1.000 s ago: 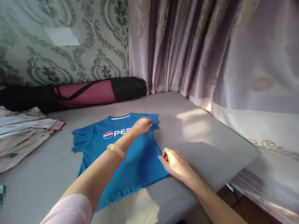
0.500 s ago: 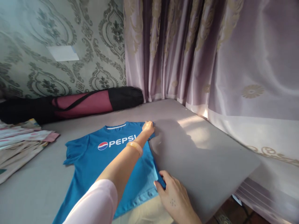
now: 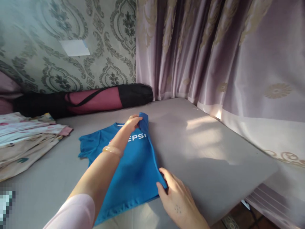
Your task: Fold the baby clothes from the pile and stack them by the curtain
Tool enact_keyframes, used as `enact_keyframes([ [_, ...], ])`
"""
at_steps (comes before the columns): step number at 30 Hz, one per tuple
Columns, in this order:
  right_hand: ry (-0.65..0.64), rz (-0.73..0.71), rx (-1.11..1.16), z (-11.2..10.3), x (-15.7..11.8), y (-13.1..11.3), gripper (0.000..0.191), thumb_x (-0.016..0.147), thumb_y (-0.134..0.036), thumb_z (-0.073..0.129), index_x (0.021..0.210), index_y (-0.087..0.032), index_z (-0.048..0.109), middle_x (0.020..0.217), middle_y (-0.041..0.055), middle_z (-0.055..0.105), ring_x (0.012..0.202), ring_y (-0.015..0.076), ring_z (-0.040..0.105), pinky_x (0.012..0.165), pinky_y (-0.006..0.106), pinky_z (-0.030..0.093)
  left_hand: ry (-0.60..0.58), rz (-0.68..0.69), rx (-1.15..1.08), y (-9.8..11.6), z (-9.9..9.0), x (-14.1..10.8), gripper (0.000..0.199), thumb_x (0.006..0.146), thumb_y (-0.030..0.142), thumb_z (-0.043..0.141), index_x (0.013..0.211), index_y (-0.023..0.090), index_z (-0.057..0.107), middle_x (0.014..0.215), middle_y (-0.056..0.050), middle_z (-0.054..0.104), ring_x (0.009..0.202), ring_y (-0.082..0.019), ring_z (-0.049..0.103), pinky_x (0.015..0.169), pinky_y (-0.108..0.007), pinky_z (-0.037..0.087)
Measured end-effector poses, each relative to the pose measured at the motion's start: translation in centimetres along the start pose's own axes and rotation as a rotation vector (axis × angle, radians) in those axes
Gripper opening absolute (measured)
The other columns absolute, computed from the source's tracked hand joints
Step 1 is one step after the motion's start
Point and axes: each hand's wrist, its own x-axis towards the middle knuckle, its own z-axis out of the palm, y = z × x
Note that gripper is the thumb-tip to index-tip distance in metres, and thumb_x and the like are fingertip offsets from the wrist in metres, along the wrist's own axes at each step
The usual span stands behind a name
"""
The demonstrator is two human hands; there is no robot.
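Observation:
A blue T-shirt [image 3: 133, 165] with white PEPSI lettering lies front up on the grey bed surface. My left hand [image 3: 133, 122] pinches its far right sleeve, which is lifted and turned inward over the shoulder. My left forearm crosses the shirt and hides the logo and part of the lettering. At the near right corner, my right hand [image 3: 175, 194] grips the hem between thumb and fingers. The shirt's right side edge runs between the two hands, slightly raised.
Patterned garments [image 3: 30, 140] lie in a pile at the left. Along the wall rests a long black and maroon bag [image 3: 100, 100]. A purple curtain [image 3: 186, 54] hangs at the back and right. The bed's edge drops off at the lower right.
My left hand has moved left, bringing the shirt's right sleeve up and inward. My right hand still holds the hem corner. The view has shifted slightly left.

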Motion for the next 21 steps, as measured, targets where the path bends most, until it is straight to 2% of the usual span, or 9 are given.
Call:
enact_keyframes([
  [2, 0.021, -0.100, -0.062, 1.1, -0.3, -0.6, 0.042, 0.094, -0.025, 0.042, 0.136, -0.025, 0.052, 0.132, 0.0072, 0.062, 0.109, 0.0229, 0.065, 0.085, 0.031, 0.050, 0.033, -0.033, -0.041, -1.1, -2.2, -0.3, 0.013, 0.082, 0.020, 0.065, 0.094, 0.017, 0.063, 0.057, 0.004, 0.055, 0.047, -0.009, 0.055, 0.052, -0.020, 0.049],
  [5, -0.020, -0.246, -0.179, 2.6, -0.6, -1.1, 0.041, 0.093, -0.017, 0.043, 0.132, -0.026, 0.054, 0.125, 0.0086, 0.064, 0.092, 0.0201, 0.069, 0.075, 0.029, 0.051, 0.080, -0.097, -0.062, -3.0, -4.5, -0.7, 0.019, 0.082, 0.019, 0.066, 0.100, 0.015, 0.060, 0.059, 0.003, 0.056, 0.049, -0.010, 0.056, 0.054, -0.023, 0.052],
  [8, 0.002, -0.321, -0.254, 3.1, -0.5, -1.2, 0.034, 0.089, -0.011, 0.046, 0.117, -0.024, 0.061, 0.109, 0.0087, 0.067, 0.082, 0.0199, 0.067, 0.071, 0.030, 0.050, 0.097, -0.134, -0.056, -4.3, -5.6, -0.9, 0.033, 0.082, 0.021, 0.069, 0.111, 0.012, 0.056, 0.070, -0.001, 0.063, 0.057, -0.013, 0.061, 0.060, -0.028, 0.055],
  [11, 0.082, -0.400, -0.251, 2.8, -0.1, -1.2, 0.025, 0.087, -0.008, 0.048, 0.097, -0.024, 0.064, 0.095, 0.0061, 0.065, 0.082, 0.0216, 0.063, 0.071, 0.033, 0.048, 0.078, -0.104, -0.026, -4.6, -5.5, -1.2, 0.050, 0.078, 0.017, 0.071, 0.124, 0.012, 0.051, 0.085, -0.005, 0.066, 0.066, -0.015, 0.064, 0.063, -0.028, 0.056],
  [14, 0.118, -0.439, -0.178, 2.4, 0.3, -1.2, 0.023, 0.090, -0.008, 0.046, 0.094, -0.023, 0.064, 0.090, 0.0046, 0.063, 0.081, 0.0204, 0.059, 0.070, 0.032, 0.047, 0.036, -0.040, 0.008, -4.6, -5.2, -1.3, 0.064, 0.076, 0.009, 0.068, 0.135, 0.018, 0.047, 0.100, -0.006, 0.065, 0.073, -0.014, 0.064, 0.063, -0.025, 0.055],
  [17, 0.097, -0.399, -0.130, 2.1, 0.3, -1.2, 0.026, 0.095, -0.012, 0.045, 0.109, -0.023, 0.063, 0.091, 0.0045, 0.064, 0.082, 0.0200, 0.059, 0.072, 0.031, 0.047, 0.016, 0.103, 0.188, -5.0, -5.2, -1.3, 0.073, 0.077, 0.008, 0.063, 0.144, 0.026, 0.040, 0.099, -0.004, 0.064, 0.072, -0.014, 0.064, 0.066, -0.026, 0.054],
  [19, 0.034, -0.419, -0.116, 1.7, -0.1, -1.1, 0.025, 0.096, -0.017, 0.050, 0.116, -0.024, 0.063, 0.096, 0.0049, 0.066, 0.088, 0.0212, 0.060, 0.078, 0.033, 0.047, 0.033, 0.247, 0.404, -5.3, -5.4, -1.2, 0.067, 0.079, 0.011, 0.060, 0.143, 0.022, 0.043, 0.095, -0.005, 0.064, 0.079, -0.017, 0.065, 0.077, -0.030, 0.054],
  [21, -0.082, -0.476, -0.060, 0.7, -0.6, -0.9, 0.022, 0.094, -0.025, 0.057, 0.115, -0.025, 0.065, 0.100, 0.0038, 0.068, 0.095, 0.0219, 0.060, 0.086, 0.034, 0.046, 0.089, 0.370, 0.592, -5.5, -5.7, -1.3, 0.058, 0.080, 0.016, 0.059, 0.138, 0.016, 0.050, 0.097, -0.008, 0.063, 0.096, -0.022, 0.063, 0.091, -0.034, 0.050],
])
